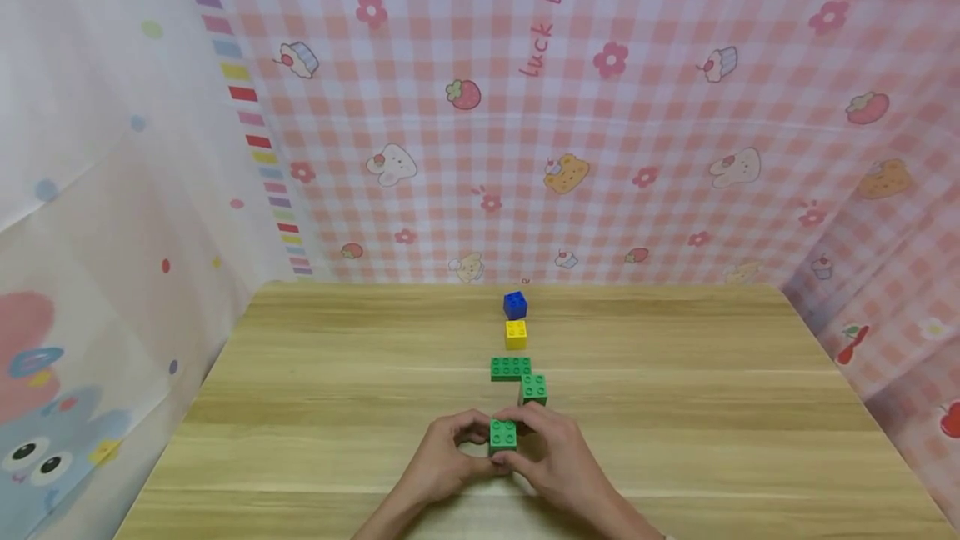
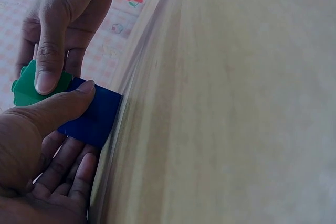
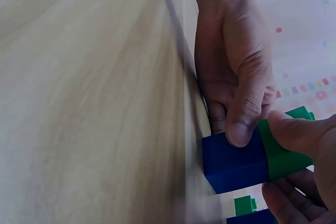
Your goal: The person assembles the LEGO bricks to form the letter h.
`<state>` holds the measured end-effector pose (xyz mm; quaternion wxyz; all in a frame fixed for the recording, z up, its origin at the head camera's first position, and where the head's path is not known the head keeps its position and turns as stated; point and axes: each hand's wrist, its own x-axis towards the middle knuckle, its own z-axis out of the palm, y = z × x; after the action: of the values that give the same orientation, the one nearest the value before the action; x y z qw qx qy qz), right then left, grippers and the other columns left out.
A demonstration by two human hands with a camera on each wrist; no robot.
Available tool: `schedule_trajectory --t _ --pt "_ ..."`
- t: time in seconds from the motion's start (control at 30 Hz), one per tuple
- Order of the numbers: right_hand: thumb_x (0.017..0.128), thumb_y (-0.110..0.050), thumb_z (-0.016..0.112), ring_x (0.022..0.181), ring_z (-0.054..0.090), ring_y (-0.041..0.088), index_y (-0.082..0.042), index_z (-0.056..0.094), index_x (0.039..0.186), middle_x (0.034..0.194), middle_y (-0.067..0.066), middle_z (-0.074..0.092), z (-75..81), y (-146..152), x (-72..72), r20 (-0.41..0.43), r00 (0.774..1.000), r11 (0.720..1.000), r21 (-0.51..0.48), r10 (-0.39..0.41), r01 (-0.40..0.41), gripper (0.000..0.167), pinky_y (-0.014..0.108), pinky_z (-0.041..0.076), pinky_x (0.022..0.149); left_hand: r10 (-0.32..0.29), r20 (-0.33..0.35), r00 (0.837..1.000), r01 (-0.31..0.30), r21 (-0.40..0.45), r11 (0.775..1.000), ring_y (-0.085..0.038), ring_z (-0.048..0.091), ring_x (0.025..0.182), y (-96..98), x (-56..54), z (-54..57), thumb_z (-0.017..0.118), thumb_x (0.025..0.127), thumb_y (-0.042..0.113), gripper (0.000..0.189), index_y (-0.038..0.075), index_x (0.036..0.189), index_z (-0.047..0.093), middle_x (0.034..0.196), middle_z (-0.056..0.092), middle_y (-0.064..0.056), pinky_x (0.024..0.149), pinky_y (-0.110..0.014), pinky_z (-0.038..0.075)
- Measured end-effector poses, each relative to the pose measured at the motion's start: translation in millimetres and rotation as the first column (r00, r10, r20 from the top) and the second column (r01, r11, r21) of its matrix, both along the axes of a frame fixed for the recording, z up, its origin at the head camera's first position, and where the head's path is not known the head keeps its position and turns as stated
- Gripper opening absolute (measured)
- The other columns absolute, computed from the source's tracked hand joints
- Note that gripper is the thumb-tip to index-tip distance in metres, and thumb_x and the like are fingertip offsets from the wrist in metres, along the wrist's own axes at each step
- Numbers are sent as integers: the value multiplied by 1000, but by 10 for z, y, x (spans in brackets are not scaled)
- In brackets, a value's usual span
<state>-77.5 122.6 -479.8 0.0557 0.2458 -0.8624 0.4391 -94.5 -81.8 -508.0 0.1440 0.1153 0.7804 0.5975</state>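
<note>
A green brick (image 1: 503, 433) sits on top of a blue brick (image 2: 94, 114), and both hands hold this small stack at the front middle of the table. My left hand (image 1: 447, 457) grips the blue brick, its thumb lying across the side. My right hand (image 1: 557, 452) pinches the green brick above, with the thumb on its near face and fingers behind. In both wrist views the blue brick is right by the wooden tabletop; whether it touches cannot be told.
Just beyond the right hand stands another green brick (image 1: 533, 387), with blue below it in the right wrist view. Farther back are a wide green brick (image 1: 511, 367), a yellow brick (image 1: 515, 335) and a blue brick (image 1: 515, 304). Patterned cloth (image 1: 525, 148) hangs behind the wooden table (image 1: 337, 407).
</note>
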Motion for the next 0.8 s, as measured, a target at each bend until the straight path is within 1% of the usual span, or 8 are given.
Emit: schedule_trajectory --t 0.17,0.27,0.4,0.53,0.67,0.8 --pt "82 -24 87 103 65 -1 -26 71 120 109 -23 68 7 17 -5 41 999 999 19 -33 33 41 34 61 94 -5 -8 1000 5 -5 1000 -13 67 100 0 -14 -2 92 76 23 34 20 105 76 103 76 4 90 -24 56" --pt "83 -25 87 104 65 -1 -27 71 121 109 -23 68 3 26 -3 63 998 999 14 -31 30 41 35 60 95 -1 -3 1000 1 -23 1000 -11 67 99 3 -11 -4 92 76 26 34 21 105 76 102 76 6 89 -23 56" --pt "83 -25 86 105 66 0 -28 71 122 109 -23 68 -18 17 16 69 997 999 17 -31 30 42 36 61 95 4 -6 1000 -4 -29 1000 -11 66 99 -6 13 -15 92 76 26 33 21 105 76 102 76 6 90 -22 55" --pt "83 -25 86 105 65 0 -27 70 122 109 -23 67 -31 2 12 41 998 998 40 -45 44 42 33 60 94 7 -26 1000 -8 -32 999 -11 67 100 -12 18 -22 91 77 27 31 22 103 76 101 76 6 92 -23 55" --pt "84 -25 86 103 66 1 -23 70 123 109 -20 69 -39 7 11 9 998 996 76 -55 54 42 32 61 92 6 -29 1000 -7 -26 1000 -10 67 101 -1 21 -13 91 78 27 31 23 104 76 103 76 7 93 -23 56" --pt "83 -24 86 103 66 2 -22 70 122 110 -18 70 -37 -5 14 5 999 996 70 -51 51 43 34 62 90 9 -35 999 -10 -7 1000 -11 67 102 -5 39 1 91 78 26 31 22 104 76 105 76 6 94 -24 56"
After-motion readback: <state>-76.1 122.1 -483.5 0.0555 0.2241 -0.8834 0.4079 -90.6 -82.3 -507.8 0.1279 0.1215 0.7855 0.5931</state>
